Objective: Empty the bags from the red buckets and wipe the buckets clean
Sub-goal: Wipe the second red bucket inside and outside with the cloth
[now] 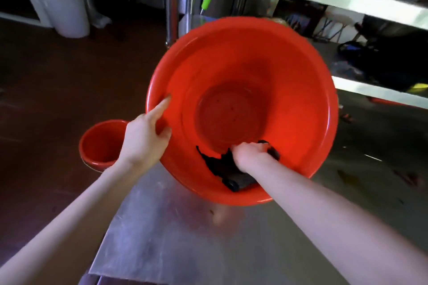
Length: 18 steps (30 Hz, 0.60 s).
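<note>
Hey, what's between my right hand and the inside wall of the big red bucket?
A dark cloth: the right hand grips it and presses it against the near inner wall of the big red bucket, as the head view shows.

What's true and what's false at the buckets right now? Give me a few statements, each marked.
1. The right hand grips a dark cloth inside the large red bucket. True.
2. The left hand holds a spray bottle. False: it holds the large red bucket by its rim.
3. A bag lies in the large red bucket. False: only the dark cloth and the right hand show inside it.
4. A smaller red bucket shows to the left of the large one, off the edge of the steel table. True.
5. The large red bucket stands upright. False: it is tilted, its mouth toward the camera.
</note>
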Tool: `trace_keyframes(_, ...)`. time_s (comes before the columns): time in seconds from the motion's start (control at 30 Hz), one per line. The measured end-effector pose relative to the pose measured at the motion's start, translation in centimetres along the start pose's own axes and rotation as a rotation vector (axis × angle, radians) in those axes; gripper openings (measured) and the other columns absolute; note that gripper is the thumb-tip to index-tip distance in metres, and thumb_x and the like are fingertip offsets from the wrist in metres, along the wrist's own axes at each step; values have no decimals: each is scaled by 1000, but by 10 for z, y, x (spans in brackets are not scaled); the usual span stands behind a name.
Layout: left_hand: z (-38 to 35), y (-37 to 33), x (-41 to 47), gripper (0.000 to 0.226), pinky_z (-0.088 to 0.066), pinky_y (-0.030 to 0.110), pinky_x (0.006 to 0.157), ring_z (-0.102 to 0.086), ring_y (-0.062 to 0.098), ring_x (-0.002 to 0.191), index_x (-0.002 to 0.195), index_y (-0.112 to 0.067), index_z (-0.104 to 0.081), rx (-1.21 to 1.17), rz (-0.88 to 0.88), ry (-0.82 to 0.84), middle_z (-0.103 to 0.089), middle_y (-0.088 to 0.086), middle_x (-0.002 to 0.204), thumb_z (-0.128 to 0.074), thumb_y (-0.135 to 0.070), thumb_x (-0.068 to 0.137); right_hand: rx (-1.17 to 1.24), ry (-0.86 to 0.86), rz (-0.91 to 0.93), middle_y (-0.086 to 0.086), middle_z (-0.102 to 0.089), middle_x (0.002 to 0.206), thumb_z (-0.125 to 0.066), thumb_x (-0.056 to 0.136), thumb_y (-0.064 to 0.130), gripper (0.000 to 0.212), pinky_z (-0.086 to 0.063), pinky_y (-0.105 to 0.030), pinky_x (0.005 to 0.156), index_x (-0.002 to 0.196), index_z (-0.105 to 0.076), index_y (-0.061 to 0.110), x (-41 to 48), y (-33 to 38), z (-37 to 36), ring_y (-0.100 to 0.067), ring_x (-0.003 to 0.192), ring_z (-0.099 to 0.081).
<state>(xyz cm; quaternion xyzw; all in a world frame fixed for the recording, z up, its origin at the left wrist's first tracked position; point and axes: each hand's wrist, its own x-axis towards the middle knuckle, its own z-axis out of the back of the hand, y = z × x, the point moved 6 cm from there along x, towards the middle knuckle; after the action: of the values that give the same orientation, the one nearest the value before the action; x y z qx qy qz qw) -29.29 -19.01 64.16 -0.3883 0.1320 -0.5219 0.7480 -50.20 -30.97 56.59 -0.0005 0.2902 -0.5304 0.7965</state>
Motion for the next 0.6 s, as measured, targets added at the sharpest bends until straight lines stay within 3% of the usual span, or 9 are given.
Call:
trace_keyframes(0.1, 7, -18, 7, 69, -51, 33, 76, -62, 25, 79, 148, -38, -35, 28, -45, 20, -62, 11, 98, -56, -7, 90, 203, -243, -26, -9, -57, 129, -35, 94, 7, 46, -45, -43, 94, 135, -43, 25, -11, -11, 11, -35, 120, -56)
trace_keyframes(0.23, 16, -37, 17, 65, -43, 29, 80, -55, 24, 88, 149, -33, -35, 81, -133, -2, -52, 8, 99, -52, -3, 94, 416, -588, -56, -12, -52, 122, -35, 92, 1, 52, -47, -40, 82, 137, -36, 26, -23, -32, 26, -36, 110, -55)
trace_keyframes(0.4, 16, -67, 45, 62, -51, 42, 80, -54, 30, 84, 148, -35, -37, 185, -210, -39, -47, 12, 98, -48, -3, 96, 699, -717, -118, -14, -56, 116, -39, 96, 9, 42, -46, -41, 74, 134, -42, 26, -16, -81, 30, -39, 100, -61)
trace_keyframes(0.53, 7, -95, 74, 62, -52, 44, 76, -54, 31, 77, 145, -37, -43, 252, -227, -107, -44, 10, 94, -46, -1, 94, 934, -941, -119, -14, -63, 115, -48, 97, 19, 33, -44, -40, 70, 130, -50, 21, 5, -108, 66, -41, 97, -61)
trace_keyframes(0.6, 1, -105, 86, 62, -53, 42, 70, -52, 29, 71, 144, -38, -44, 292, -238, -125, -42, 8, 91, -46, -2, 93, 1073, -1015, -58, -13, -62, 120, -53, 96, 22, 38, -44, -39, 75, 133, -49, 19, 23, -113, 87, -39, 104, -60)
